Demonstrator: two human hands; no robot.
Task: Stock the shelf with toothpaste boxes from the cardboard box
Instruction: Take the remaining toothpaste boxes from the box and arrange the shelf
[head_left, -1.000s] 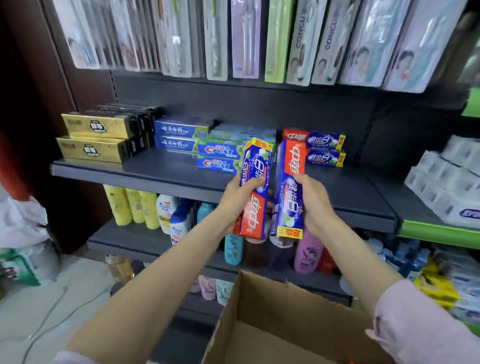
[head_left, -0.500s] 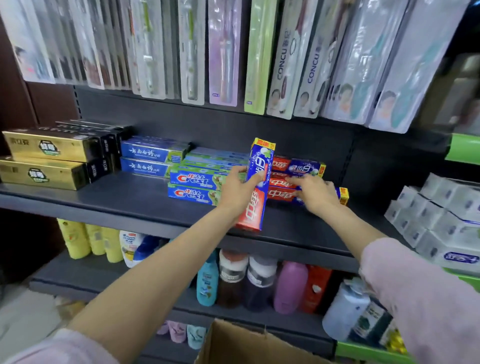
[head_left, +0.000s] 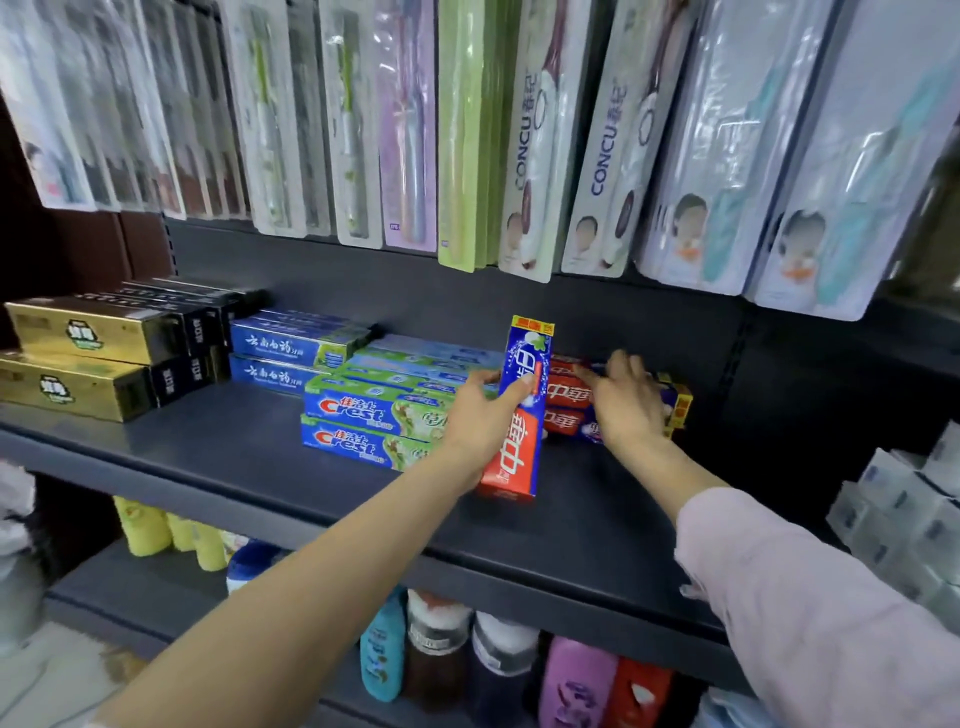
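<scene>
My left hand (head_left: 480, 415) grips a red and blue toothpaste box (head_left: 519, 415), holding it upright above the dark shelf (head_left: 234, 447). My right hand (head_left: 621, 400) rests with fingers spread on a stack of the same red and blue boxes (head_left: 569, 400) lying flat at the back of the shelf. The cardboard box is out of view.
Left of my hands lie Crest boxes (head_left: 363, 421), blue boxes (head_left: 291, 353) and gold and black boxes (head_left: 93, 358). Toothbrush packs (head_left: 519, 135) hang above. Bottles (head_left: 441, 654) fill the lower shelf. White packs (head_left: 909, 519) stack at the right.
My right hand laid its toothpaste box flat on the stack and now rests over it. My left hand stays near the shelf with its box upright. The view moved closer.
</scene>
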